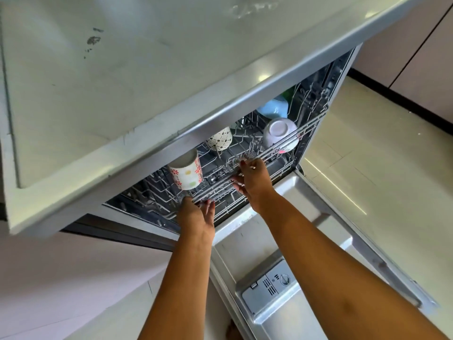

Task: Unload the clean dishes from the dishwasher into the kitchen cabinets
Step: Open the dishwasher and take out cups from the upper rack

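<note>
Wire rack (221,188), front edge gripped by curled fingers of left hand (196,214) and right hand (253,185). Risk if jerked outward: toppled cup (187,174), chipped bowl (278,132).

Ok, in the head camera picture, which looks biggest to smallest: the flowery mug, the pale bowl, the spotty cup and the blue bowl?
1. The flowery mug and the pale bowl: about alike; the mug is nearer, so unsure.
2. The blue bowl, partly hidden.
3. The spotty cup, also partly hidden.
</note>
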Demonstrator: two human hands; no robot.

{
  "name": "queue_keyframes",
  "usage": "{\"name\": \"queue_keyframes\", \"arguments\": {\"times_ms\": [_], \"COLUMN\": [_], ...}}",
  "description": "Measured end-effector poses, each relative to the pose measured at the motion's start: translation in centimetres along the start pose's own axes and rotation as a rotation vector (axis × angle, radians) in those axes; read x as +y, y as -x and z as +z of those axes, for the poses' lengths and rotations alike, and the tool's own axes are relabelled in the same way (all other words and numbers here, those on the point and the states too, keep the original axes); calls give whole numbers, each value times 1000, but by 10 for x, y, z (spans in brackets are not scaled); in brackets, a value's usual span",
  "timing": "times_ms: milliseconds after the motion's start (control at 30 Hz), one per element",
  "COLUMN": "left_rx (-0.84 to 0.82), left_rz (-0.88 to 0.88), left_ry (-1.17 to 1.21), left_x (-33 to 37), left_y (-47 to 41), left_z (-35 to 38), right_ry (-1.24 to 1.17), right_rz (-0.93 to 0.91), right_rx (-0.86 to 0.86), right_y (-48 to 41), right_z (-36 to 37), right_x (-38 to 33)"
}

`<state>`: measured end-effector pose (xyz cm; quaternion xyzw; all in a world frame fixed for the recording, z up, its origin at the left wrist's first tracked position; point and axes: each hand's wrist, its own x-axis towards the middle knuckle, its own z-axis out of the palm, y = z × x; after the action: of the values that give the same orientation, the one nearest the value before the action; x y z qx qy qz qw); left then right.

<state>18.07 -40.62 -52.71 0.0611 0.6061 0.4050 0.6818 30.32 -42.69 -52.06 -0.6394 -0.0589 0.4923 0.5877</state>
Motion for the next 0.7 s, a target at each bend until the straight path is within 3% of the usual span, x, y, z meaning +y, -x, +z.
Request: {"name": "queue_keyframes", "arguments": {"times_ms": [367, 700], "left_rx": [63, 16], "left_rz": [-3, -50], "left_ry": [34, 37], "left_x": [-46, -94], "left_y": [53, 101], "left_z": [-24, -54], "right_ry": [-20, -10], "right_rz": [13, 36], "right_rx": [-7, 13], "right_y": [43, 92], "right_z": [-49, -102], "right_x": [27, 46]}}
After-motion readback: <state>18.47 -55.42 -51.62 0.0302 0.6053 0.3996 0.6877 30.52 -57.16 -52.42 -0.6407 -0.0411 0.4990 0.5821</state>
